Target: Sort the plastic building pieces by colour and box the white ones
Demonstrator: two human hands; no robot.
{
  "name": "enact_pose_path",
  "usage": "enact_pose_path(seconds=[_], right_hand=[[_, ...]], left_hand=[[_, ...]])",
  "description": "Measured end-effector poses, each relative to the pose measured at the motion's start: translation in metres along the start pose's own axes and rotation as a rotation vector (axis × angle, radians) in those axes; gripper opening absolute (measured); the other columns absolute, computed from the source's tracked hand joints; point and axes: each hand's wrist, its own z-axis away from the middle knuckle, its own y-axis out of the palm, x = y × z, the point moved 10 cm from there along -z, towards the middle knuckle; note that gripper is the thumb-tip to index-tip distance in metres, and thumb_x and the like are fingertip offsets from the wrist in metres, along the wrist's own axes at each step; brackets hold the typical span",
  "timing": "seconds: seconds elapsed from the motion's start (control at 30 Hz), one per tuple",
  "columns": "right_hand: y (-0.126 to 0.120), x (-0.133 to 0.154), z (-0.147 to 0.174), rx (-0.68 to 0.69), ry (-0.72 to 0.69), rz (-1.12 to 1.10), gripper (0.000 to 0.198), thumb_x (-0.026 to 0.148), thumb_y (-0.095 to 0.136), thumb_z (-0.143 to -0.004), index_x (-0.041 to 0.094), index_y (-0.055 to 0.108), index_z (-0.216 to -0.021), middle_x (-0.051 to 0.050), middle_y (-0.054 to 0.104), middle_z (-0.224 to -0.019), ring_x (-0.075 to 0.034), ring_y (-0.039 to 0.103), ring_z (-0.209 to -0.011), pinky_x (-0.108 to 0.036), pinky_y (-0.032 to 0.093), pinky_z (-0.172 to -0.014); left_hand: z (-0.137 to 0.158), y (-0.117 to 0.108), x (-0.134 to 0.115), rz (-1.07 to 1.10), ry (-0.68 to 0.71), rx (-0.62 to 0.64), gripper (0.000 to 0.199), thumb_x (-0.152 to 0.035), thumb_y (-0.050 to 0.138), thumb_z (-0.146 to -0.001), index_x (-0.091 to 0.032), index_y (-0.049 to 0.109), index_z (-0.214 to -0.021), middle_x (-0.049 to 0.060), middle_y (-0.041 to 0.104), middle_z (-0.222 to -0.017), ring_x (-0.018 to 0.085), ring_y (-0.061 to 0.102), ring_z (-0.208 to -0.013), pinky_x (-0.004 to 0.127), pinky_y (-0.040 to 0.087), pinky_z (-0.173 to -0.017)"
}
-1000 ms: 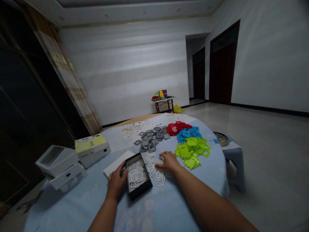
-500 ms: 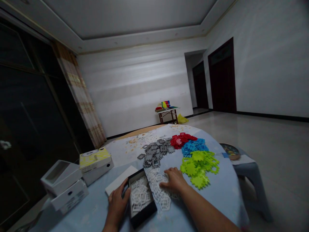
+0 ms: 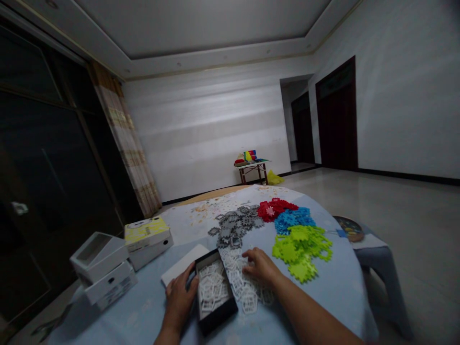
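A black-sided box [image 3: 217, 320] stands on the table in front of me, filled with small white plastic pieces [image 3: 212, 286]. My left hand [image 3: 180, 294] holds the box by its left side, thumb at the rim. Partly under that hand lies a white lid [image 3: 187, 262]. To the right of the box, loose white plastic pieces [image 3: 249, 299] spread over the cloth. My right hand [image 3: 263, 268] hovers on or just over them, thumb and forefinger apart; its other fingers are partly hidden. I see nothing between the fingertips.
Past the white pieces lie heaps of grey [image 3: 237, 223], red [image 3: 275, 209], blue [image 3: 293, 219] and lime-green pieces [image 3: 302, 249]. White boxes [image 3: 111, 282] and a yellow-topped box [image 3: 148, 239] stand at the left. A grey stool [image 3: 383, 268] is beside the table's right edge.
The whole view has shifted slightly, so things appear further right. My left hand stays on the box, and my right hand stays by the white pieces with little movement.
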Motion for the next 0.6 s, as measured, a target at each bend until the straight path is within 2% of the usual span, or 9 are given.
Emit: enact_pose_path(seconds=[0.27, 0.6], right_hand=[[-0.013, 0.001, -0.007, -0.123, -0.108, -0.117, 0.028, 0.014, 0.062, -0.071, 0.016, 0.068, -0.099, -0.005, 0.062, -0.082, -0.016, 0.058, -0.079, -0.026, 0.044, -0.076], [-0.027, 0.008, -0.003, -0.287, -0.196, -0.269, 0.024, 0.023, 0.058, -0.075, 0.019, 0.067, -0.097, -0.003, 0.061, -0.079, -0.015, 0.056, -0.073, -0.029, 0.045, -0.072]], left_hand=[[0.0, 0.004, 0.0, -0.004, -0.025, 0.034, 0.048, -0.035, 0.039, -0.082, -0.019, 0.055, -0.124, 0.009, 0.06, -0.126, 0.024, 0.051, -0.12, 0.049, 0.024, -0.107], [0.002, 0.006, -0.001, -0.003, -0.017, 0.047, 0.049, -0.035, 0.039, -0.082, -0.019, 0.054, -0.126, 0.01, 0.059, -0.127, 0.024, 0.05, -0.119, 0.048, 0.023, -0.107]])
